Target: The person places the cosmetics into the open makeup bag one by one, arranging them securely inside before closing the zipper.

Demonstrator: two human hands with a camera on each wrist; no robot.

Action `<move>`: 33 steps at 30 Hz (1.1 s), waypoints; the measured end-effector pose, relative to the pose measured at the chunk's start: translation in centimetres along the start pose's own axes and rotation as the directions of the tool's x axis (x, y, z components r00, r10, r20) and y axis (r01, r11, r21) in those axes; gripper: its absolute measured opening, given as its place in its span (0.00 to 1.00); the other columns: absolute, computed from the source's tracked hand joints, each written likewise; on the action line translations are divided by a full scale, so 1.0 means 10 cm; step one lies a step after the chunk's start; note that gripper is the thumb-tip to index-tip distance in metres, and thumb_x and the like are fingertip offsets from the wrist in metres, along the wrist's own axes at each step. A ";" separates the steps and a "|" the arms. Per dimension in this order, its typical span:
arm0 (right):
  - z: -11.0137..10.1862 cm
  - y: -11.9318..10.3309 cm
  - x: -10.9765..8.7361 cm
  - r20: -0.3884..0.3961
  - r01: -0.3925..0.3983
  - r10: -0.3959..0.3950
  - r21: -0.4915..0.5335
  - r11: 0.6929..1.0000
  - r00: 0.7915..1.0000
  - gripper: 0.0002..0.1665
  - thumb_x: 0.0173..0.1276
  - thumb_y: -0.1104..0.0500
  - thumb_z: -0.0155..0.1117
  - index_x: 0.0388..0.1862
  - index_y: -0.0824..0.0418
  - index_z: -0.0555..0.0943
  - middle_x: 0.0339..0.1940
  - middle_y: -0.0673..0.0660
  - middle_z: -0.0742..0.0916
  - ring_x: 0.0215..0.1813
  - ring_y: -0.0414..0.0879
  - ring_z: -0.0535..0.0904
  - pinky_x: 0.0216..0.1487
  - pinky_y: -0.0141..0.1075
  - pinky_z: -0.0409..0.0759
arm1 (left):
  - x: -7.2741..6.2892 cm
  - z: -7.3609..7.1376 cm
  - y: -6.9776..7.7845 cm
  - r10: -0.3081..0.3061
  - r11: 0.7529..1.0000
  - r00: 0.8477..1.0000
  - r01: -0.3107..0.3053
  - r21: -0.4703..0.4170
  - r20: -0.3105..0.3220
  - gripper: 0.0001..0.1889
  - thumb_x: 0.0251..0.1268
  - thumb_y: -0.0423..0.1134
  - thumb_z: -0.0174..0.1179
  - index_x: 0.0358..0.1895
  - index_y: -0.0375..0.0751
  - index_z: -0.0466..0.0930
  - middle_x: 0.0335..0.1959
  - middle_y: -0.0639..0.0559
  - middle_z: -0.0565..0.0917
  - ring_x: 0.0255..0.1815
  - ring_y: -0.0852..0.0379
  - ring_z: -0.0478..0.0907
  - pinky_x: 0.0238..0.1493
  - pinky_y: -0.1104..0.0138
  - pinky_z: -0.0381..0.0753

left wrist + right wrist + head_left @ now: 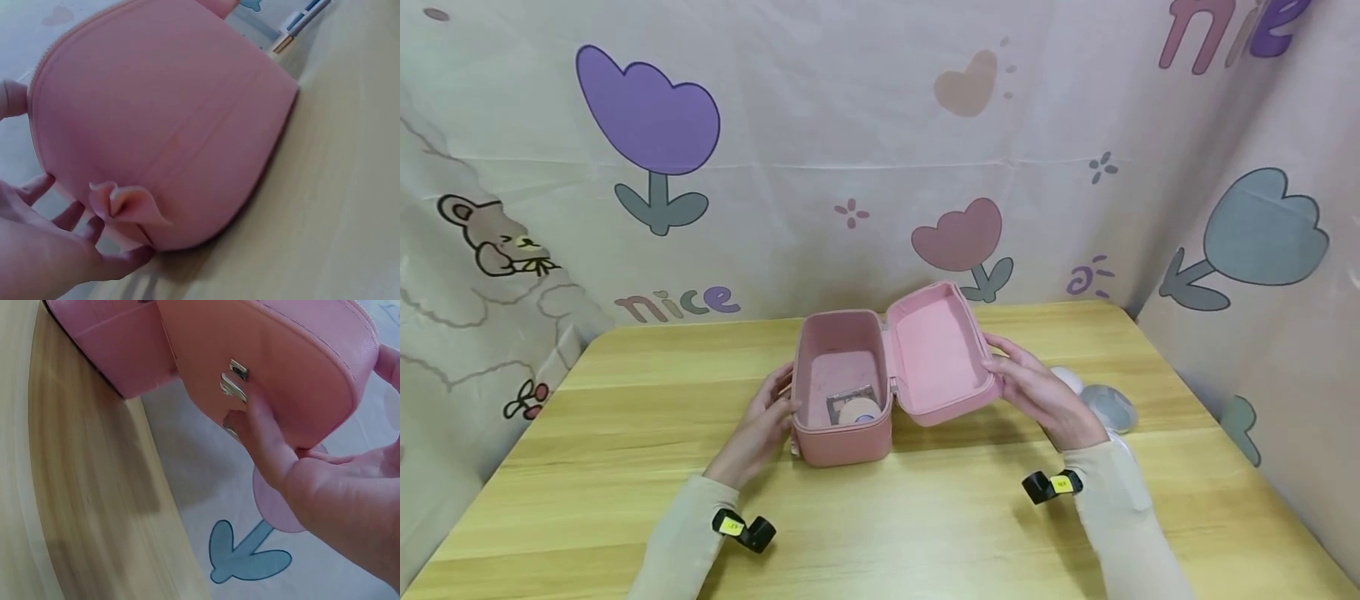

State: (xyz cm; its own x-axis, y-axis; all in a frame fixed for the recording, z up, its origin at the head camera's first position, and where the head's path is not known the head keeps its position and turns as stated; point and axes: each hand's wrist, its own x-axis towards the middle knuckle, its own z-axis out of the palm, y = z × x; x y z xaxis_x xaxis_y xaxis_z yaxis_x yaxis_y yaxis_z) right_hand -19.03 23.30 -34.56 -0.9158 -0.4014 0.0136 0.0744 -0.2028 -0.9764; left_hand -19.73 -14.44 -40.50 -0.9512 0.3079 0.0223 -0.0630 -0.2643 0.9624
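A pink cosmetic case (pixel 844 447) stands on the table with its lid (pixel 942 354) swung out to the right. Inside, near the front, lie a flat rectangular item (pixel 842 398) and a round beige one (pixel 856 410). My left hand (pixel 760 429) holds the case's left side, thumb at the rim. The left wrist view shows its fingers (pixel 75 215) beside a small ruffled pink flap (pixel 128 203). With my right hand (pixel 1045 396) I grip the lid's outer right edge. Metal letters (pixel 234 387) on the lid's outside are partly covered by my fingers there.
On the wooden table (pixel 625 433), a grey round item (pixel 1108 407) and a whitish one (pixel 1066 379) lie beyond my right wrist, partly hidden. A brush (pixel 300 25) shows behind the case in the left wrist view. A printed curtain (pixel 805 125) hangs behind the table.
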 end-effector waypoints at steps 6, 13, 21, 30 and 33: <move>-0.02 -0.04 0.01 -0.014 -0.004 0.002 -0.149 0.989 1.000 0.38 0.74 0.62 0.49 0.75 0.72 0.46 0.66 0.70 0.69 0.56 0.45 0.76 0.56 0.36 0.75 | -0.03 -0.05 -0.02 0.001 1.000 1.000 -0.001 0.020 -0.001 0.37 0.65 0.29 0.46 0.76 0.33 0.42 0.76 0.38 0.47 0.71 0.42 0.49 0.59 0.67 0.69; -0.17 -0.12 -0.13 -0.098 0.068 -0.127 -0.459 0.886 0.987 0.35 0.78 0.54 0.46 0.75 0.72 0.51 0.67 0.74 0.68 0.60 0.43 0.75 0.55 0.37 0.76 | -0.04 -0.05 -0.03 -0.006 1.000 1.000 0.006 0.021 -0.013 0.37 0.65 0.29 0.46 0.76 0.34 0.43 0.76 0.39 0.47 0.72 0.42 0.49 0.60 0.67 0.68; -0.48 -0.03 -0.49 -0.191 0.182 -0.328 -0.536 0.825 0.925 0.23 0.76 0.60 0.50 0.67 0.66 0.68 0.53 0.51 0.84 0.53 0.37 0.79 0.50 0.29 0.77 | -0.03 -0.06 -0.03 -0.013 1.000 1.000 0.013 0.027 0.000 0.37 0.65 0.29 0.46 0.76 0.34 0.43 0.76 0.38 0.46 0.72 0.40 0.48 0.60 0.66 0.69; -0.87 0.13 -0.78 -0.340 0.018 -0.365 -0.710 0.704 0.867 0.25 0.70 0.62 0.61 0.64 0.66 0.72 0.50 0.41 0.83 0.50 0.29 0.76 0.49 0.19 0.71 | -0.02 -0.06 -0.04 -0.020 1.000 1.000 0.020 0.016 0.011 0.37 0.64 0.29 0.46 0.76 0.34 0.42 0.76 0.39 0.46 0.73 0.41 0.47 0.59 0.68 0.69; -1.05 0.16 -0.85 -0.376 -0.076 -0.333 -0.753 0.653 0.865 0.31 0.68 0.59 0.63 0.66 0.71 0.68 0.59 0.54 0.80 0.56 0.33 0.73 0.53 0.21 0.69 | -0.03 -0.06 -0.03 -0.020 1.000 1.000 0.020 0.015 0.014 0.37 0.64 0.29 0.46 0.76 0.34 0.42 0.76 0.39 0.46 0.73 0.40 0.47 0.58 0.69 0.69</move>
State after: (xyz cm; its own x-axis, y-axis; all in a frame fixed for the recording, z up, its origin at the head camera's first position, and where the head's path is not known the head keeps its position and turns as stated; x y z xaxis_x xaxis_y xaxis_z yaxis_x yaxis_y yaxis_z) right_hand -15.26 35.72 -38.54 -0.9651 0.0566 0.2557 -0.1789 0.5708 -0.8014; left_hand -19.62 -15.01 -40.96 -0.9453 0.3263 0.0064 -0.0777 -0.2442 0.9666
